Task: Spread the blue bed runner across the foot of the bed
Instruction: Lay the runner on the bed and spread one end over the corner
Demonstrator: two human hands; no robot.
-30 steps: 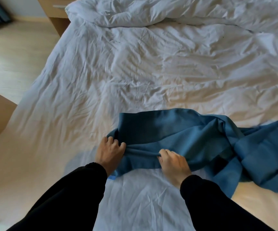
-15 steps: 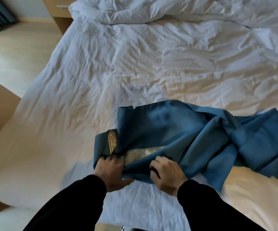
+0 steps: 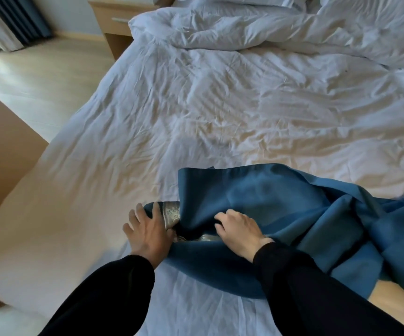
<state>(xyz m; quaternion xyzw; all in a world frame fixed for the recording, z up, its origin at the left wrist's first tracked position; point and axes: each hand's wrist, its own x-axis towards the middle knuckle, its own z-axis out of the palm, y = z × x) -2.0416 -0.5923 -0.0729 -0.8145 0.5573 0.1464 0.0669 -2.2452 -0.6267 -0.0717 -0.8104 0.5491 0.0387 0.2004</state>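
The runner lay bunched on the bed right of the fingers, left hand splayed flat on its end, right hand clenching a fold; it seemed best to draw that end leftward, untwisted.

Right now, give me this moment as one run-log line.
blue bed runner: bunched on white sheet, not spread | left hand: rests on its patterned end | right hand: grips a fold
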